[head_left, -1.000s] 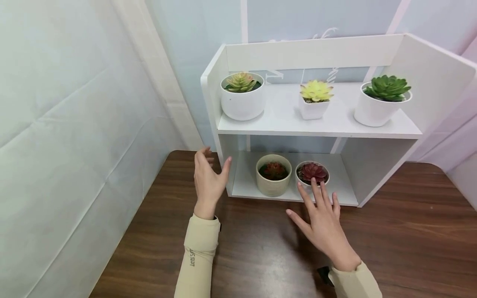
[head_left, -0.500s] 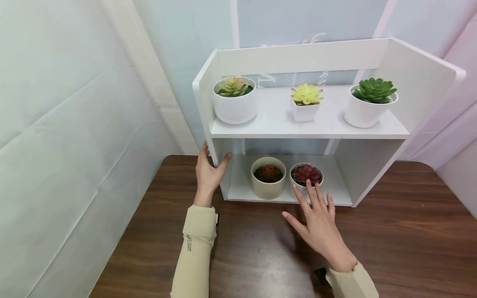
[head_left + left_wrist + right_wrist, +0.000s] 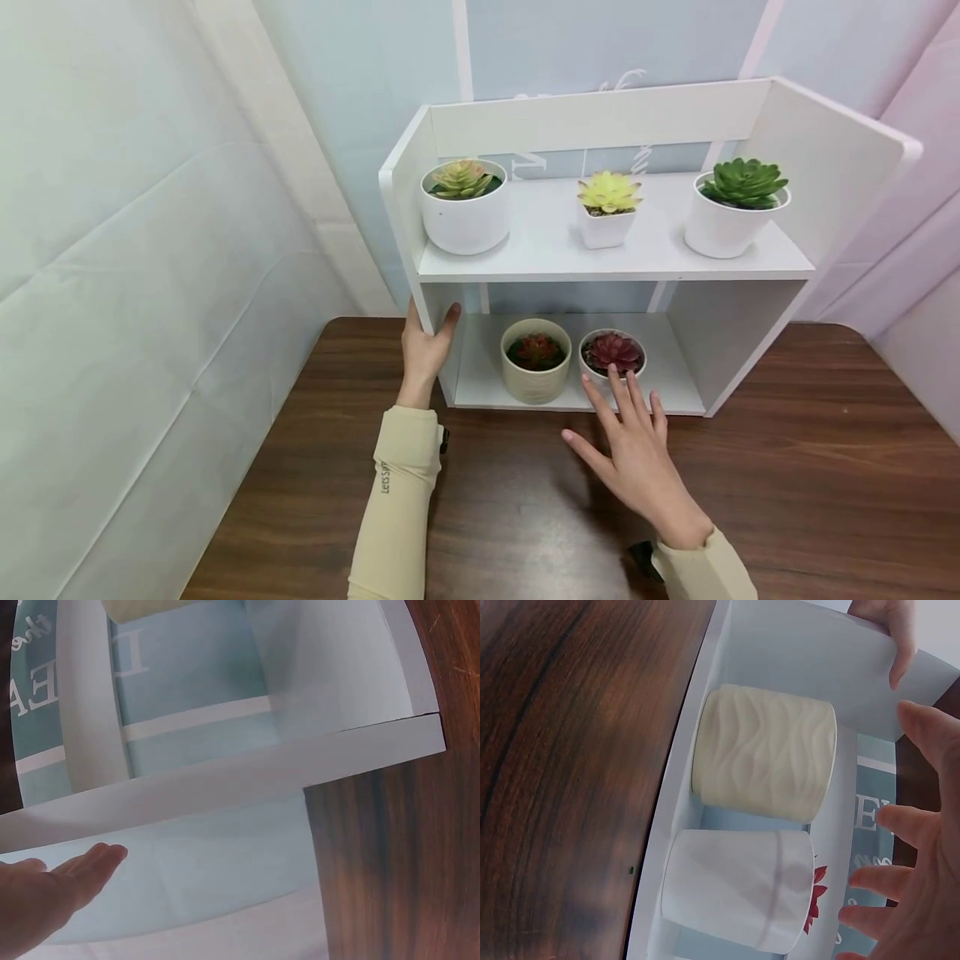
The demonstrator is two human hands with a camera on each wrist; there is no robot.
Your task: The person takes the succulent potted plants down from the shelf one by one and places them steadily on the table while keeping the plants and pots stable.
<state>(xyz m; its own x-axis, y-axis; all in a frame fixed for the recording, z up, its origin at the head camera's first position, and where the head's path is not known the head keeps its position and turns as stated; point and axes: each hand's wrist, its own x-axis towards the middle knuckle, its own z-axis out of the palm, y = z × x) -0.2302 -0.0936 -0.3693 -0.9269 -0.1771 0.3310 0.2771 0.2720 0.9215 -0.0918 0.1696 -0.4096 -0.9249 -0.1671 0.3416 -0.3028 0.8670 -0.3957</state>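
Note:
My left hand (image 3: 424, 350) straddles the left side panel of a white two-tier shelf (image 3: 615, 276), thumb inside and fingers outside. In the left wrist view, the straight fingers (image 3: 94, 866) lie along the panel's outer side; firm contact cannot be made out. My right hand (image 3: 633, 454) hovers with spread fingers in front of the white pot (image 3: 739, 889) holding a dark red succulent (image 3: 613, 352). Those fingertips overlap the pot's front in the head view but stand apart from it in the right wrist view. Beside it on the lower shelf sits a cream wavy-textured pot (image 3: 765, 754) with a reddish succulent (image 3: 536, 352).
On the upper shelf stand a round white pot (image 3: 467, 221) with a pale succulent, a small square pot (image 3: 604, 231) with a yellow-green one, and a white pot (image 3: 722, 229) with a green one. The shelf rests on a brown wooden table (image 3: 517, 500), with pale curtains (image 3: 135, 250) around.
My left hand has moved in from beside the shelf to around its left panel. My right hand keeps its place before the dark red succulent. The head view has shifted slightly.

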